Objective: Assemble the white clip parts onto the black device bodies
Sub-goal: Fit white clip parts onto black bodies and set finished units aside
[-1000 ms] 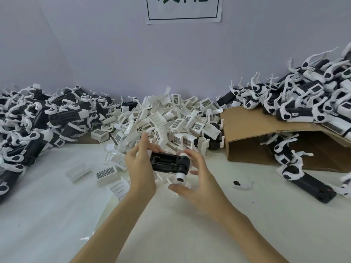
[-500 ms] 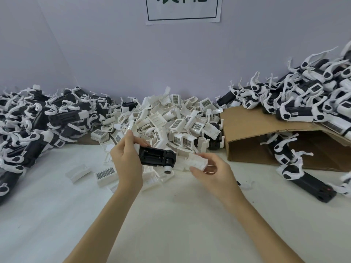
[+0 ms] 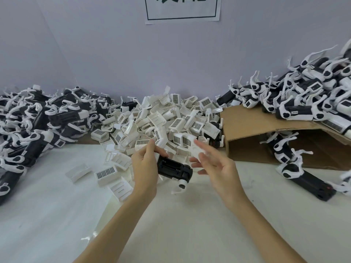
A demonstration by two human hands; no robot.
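My left hand (image 3: 144,168) grips a black device body (image 3: 173,168) at its left end, above the table's middle. The body lies tilted, its white round end pointing down to the right. My right hand (image 3: 218,166) is just right of it and holds a white clip part (image 3: 195,151) between thumb and fingers; that part is blurred. A big heap of white clip parts (image 3: 167,120) lies right behind both hands.
Assembled black-and-white devices are piled at the left (image 3: 28,128) and on a cardboard box (image 3: 252,130) at the right. Another device (image 3: 305,179) lies in front of the box. Loose white parts (image 3: 106,172) sit left of my left hand. A wall stands close behind.
My right hand let go of the black body, picked a white clip part from the heap and brought it toward the body. My left hand kept the body and tilted it.
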